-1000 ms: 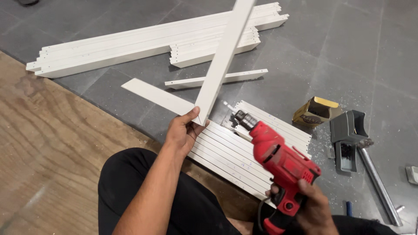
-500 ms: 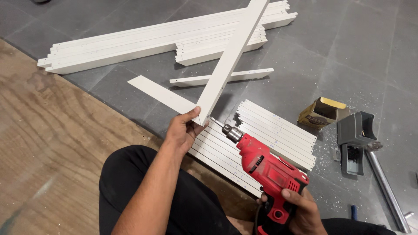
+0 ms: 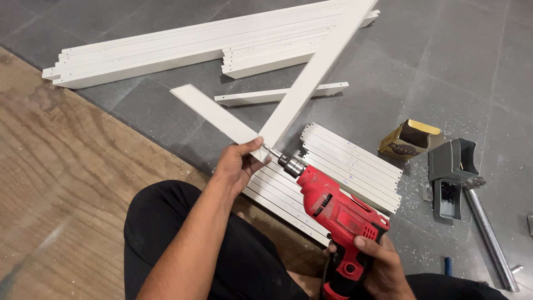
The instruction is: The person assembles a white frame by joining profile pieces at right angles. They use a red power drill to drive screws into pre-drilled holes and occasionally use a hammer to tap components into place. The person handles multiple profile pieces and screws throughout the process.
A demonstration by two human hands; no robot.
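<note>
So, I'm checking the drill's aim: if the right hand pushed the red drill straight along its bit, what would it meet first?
Probably the near end of the white strip held by the left hand. The right hand aims the red drill there, bit tip about touching; depth is unclear.

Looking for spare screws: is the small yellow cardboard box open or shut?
Open. The yellow box lies tipped on the grey floor, flap up and dark inside showing; its contents cannot be seen.

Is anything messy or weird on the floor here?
A little. Pale flecks like drilling dust are scattered over the grey floor near the open yellow box. One short white strip lies apart from the neat white stacks. The left hand grips a strip end while the right hand holds the red drill.
</note>
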